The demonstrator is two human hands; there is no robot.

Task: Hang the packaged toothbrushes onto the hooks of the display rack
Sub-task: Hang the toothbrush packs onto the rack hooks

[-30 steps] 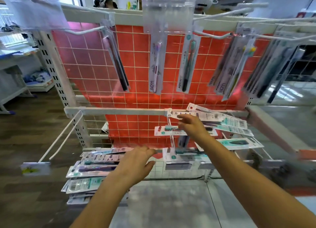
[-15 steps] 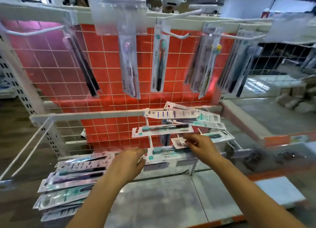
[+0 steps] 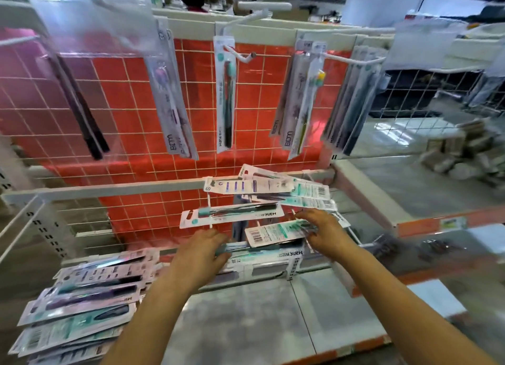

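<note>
Here, both hands are working at the lower hooks of the display rack (image 3: 164, 185). The right hand (image 3: 326, 234) is pinching a barcoded toothbrush pack (image 3: 276, 232) by its right end; the left hand (image 3: 202, 251) is lying with loose fingers on a teal pack (image 3: 262, 251) below, grip unclear through blur. Judging these as light, flat, bendy cards, slippery in stacks; best taken near the hang-hole end. Hook tips are crowding close around; more room is showing on the left, above the loose pile (image 3: 82, 304) on the shelf.

A shop: display rack (image 3: 175, 185) hooks (image 3: 352, 59) hold packaged toothbrushes (image 3: 226, 91)
</note>
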